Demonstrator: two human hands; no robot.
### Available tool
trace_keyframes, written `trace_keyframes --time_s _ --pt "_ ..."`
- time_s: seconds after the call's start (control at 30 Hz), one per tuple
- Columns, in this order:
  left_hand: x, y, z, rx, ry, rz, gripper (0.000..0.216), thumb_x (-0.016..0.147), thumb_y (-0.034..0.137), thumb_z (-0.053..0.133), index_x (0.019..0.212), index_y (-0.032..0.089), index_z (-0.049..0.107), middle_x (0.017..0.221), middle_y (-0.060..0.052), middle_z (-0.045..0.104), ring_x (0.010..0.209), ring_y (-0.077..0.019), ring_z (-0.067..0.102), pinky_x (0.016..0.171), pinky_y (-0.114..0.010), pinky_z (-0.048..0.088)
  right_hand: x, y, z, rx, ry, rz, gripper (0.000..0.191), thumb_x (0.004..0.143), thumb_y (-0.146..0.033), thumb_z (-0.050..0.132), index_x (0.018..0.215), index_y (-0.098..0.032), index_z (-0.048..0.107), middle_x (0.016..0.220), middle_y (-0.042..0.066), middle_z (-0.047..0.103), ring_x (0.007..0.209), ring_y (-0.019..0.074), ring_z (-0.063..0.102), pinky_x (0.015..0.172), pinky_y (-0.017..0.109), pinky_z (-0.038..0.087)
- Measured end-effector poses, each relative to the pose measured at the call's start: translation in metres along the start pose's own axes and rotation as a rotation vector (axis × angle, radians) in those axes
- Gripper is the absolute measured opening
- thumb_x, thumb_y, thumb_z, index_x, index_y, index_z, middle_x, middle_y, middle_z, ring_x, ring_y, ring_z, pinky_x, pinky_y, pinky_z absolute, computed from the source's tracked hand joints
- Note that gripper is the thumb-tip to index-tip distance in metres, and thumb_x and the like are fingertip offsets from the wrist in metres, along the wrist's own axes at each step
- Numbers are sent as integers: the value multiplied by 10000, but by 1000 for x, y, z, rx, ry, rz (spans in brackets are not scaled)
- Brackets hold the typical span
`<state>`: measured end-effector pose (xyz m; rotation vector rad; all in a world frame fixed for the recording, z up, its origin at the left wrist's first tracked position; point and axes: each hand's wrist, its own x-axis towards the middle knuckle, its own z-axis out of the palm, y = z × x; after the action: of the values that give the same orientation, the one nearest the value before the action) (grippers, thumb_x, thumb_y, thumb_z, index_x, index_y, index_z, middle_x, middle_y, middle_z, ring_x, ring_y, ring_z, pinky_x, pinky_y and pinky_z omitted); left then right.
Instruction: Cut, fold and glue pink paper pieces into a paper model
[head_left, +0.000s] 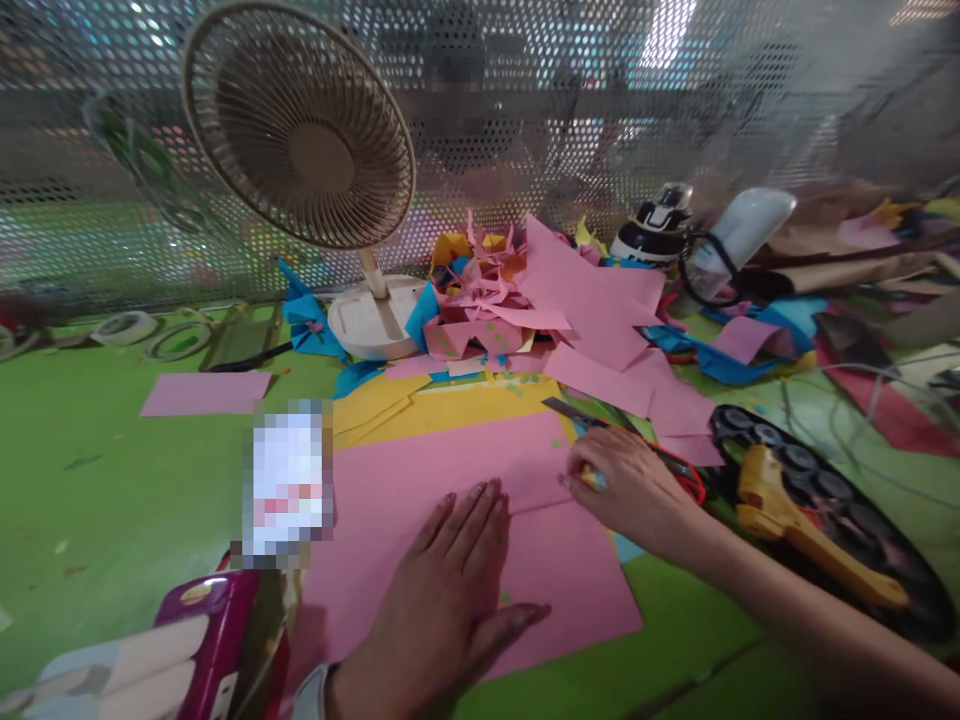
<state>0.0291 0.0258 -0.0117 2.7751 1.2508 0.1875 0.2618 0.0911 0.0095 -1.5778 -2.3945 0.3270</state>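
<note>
My left hand (457, 580) lies flat on a large pink paper sheet (405, 490), fingers together and thumb out to the side. Near the sheet's right edge, my right hand (619, 485) is closed in a pinch. A small yellow bit shows between its fingers, too hidden to name. From those fingertips a thin line runs left across the pink sheet toward my left hand. Scissors with an orange-red handle (694, 482) lie partly hidden behind my right hand, a blade sticking out beyond the knuckles. Under the pink sheet's far edge are yellow paper sheets (450, 405).
A fan (322, 170) stands at the back, beside a heap of pink paper scraps (585, 290). Bottles (742, 235) are behind right. A black tray (832, 490) holds a yellow-handled tool (810, 530). At left are a blurred-out bright object (289, 480) and a purple case (214, 620).
</note>
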Motion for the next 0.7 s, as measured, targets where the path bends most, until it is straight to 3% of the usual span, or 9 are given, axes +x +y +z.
trace_keyframes --time_s 0.03,0.1,0.17,0.23,0.4,0.7 --pt "0 0 0 5 5 4 766 837 625 349 1396 111 255 1457 -134 246 1339 -282 217 1066 -460 259 -2 -5 1 9 56 -20 101 830 -227 502 824 -188 596 862 58 642 864 218 572 794 368 404" --pt "-1 0 1 11 23 10 759 836 619 358 1383 97 285 1450 -147 259 1333 -293 231 1063 -468 261 -9 -18 7 27 102 -162 268 864 -249 456 1091 -150 559 1106 109 613 1044 237 531 910 405 379" --pt "-2 0 1 3 42 12 738 840 604 368 1369 91 313 1438 -152 290 1323 -294 256 1061 -472 263 -17 -29 16 30 24 -384 501 879 -356 444 1303 -91 404 1347 154 445 1237 259 387 1013 427 322" --pt "-3 0 2 -10 37 0 717 845 590 373 1366 101 321 1435 -146 300 1316 -285 277 1060 -462 268 -24 -35 24 17 -59 -493 694 862 -493 433 1376 -50 289 1431 181 307 1324 276 247 1064 444 273" --pt "-3 0 -2 -32 4 -20 726 850 591 358 1400 129 257 1457 -123 258 1326 -268 256 1077 -433 239 -32 -28 31 35 -175 -500 824 830 -595 405 1407 -36 219 1454 194 233 1353 282 160 1099 452 229" --pt "-12 0 -8 -92 -35 -68 780 833 641 323 1422 147 190 1474 -100 211 1341 -256 220 1097 -417 197 -39 -23 27 -54 -179 -478 795 846 -575 385 1411 -43 213 1461 187 199 1360 267 127 1105 455 204"
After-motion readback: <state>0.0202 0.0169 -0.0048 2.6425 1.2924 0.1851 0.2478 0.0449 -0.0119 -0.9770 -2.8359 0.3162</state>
